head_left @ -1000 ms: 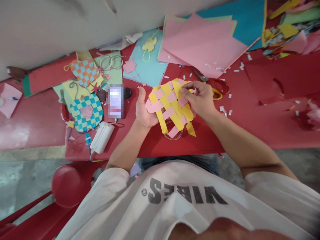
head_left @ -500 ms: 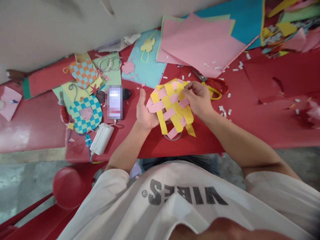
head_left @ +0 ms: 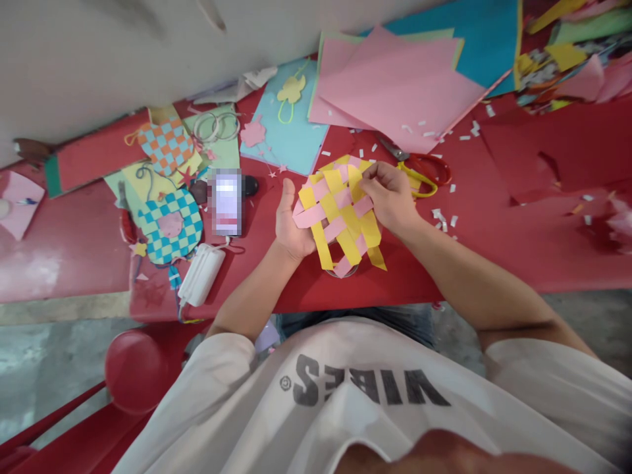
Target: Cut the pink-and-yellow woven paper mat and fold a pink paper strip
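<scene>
A woven mat of yellow and pink paper strips is held just above the red table, over a wire ring. My left hand cups its left edge, thumb up and fingers under the weave. My right hand pinches a yellow strip at the mat's upper right corner, fingers closed on it.
Red-handled scissors lie just behind my right hand. Pink and blue paper sheets are stacked at the back. A phone, a white charger and checkered woven pieces sit to the left. Paper scraps are scattered about.
The mat and both hands have shifted slightly right and closer together. My right hand has slid along the upper strip, tightening the weave.
</scene>
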Demonstrator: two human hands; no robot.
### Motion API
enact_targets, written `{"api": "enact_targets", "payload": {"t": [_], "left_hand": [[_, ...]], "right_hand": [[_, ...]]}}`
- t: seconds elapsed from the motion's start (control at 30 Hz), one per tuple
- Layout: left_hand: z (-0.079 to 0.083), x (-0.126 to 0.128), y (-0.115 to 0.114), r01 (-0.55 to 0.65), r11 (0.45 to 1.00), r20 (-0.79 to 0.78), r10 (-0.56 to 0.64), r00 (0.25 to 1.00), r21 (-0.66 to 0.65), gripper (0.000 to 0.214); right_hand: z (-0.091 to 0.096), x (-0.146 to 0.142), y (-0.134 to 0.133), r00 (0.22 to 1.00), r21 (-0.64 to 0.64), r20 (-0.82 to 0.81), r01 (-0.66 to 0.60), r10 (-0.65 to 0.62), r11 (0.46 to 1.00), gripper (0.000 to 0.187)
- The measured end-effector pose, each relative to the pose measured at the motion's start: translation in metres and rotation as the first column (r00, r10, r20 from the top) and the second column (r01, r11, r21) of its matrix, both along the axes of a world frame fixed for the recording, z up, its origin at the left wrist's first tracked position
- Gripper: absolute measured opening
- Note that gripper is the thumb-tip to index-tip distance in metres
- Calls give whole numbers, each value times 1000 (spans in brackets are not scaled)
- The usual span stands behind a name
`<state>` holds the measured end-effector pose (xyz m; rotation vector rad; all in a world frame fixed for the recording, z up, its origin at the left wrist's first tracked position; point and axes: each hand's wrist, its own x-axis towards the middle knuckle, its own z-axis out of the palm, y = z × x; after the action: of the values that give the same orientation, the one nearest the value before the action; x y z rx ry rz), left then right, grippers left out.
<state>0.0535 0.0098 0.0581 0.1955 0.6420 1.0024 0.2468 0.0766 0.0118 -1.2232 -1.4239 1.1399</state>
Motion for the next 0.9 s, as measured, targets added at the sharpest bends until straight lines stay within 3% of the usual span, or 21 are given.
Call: {"api": "enact_targets", "payload": {"t": [0.5, 0.9], "left_hand": [[-1, 7, -3, -1, 999, -88, 5, 996, 42, 93], [2, 5, -1, -28, 999, -78, 29, 997, 22, 87]], "right_hand": [[1, -3, -3, 994, -50, 101, -28, 33, 998, 11], [7, -2, -6, 987, -2, 158, -37, 37, 999, 17]]}}
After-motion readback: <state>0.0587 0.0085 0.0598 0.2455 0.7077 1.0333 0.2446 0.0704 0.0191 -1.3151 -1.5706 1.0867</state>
